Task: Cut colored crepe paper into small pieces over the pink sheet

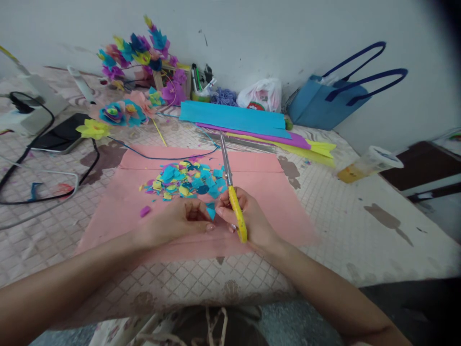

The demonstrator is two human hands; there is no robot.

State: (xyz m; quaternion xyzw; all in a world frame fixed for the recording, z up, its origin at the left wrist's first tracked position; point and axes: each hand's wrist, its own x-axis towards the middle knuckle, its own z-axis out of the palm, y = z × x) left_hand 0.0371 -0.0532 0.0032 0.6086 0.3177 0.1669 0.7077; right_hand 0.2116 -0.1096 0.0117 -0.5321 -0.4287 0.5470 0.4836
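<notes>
My right hand [252, 218] is closed around a pair of scissors [236, 210] with yellow handles. Their metal blades are together and point away from me. A small blue paper piece [211, 211] sits between my two hands, against the right fingertips. My left hand [187, 216] is curled in a pinch at that piece's other side; the exact contact is partly hidden. Just beyond my hands, a heap of cut paper bits [185, 180] in blue, yellow and purple lies on a pink paper sheet [284, 206]. A small purple bit [145, 211] lies apart, left of my left wrist.
Behind the sheet lie folded blue paper [230, 115], purple and yellow paper, and thin wires [241, 144]. Paper flowers [122, 113], a phone [61, 134] and cables are at left. A blue bag [324, 103] and a plastic cup [367, 166] stand right.
</notes>
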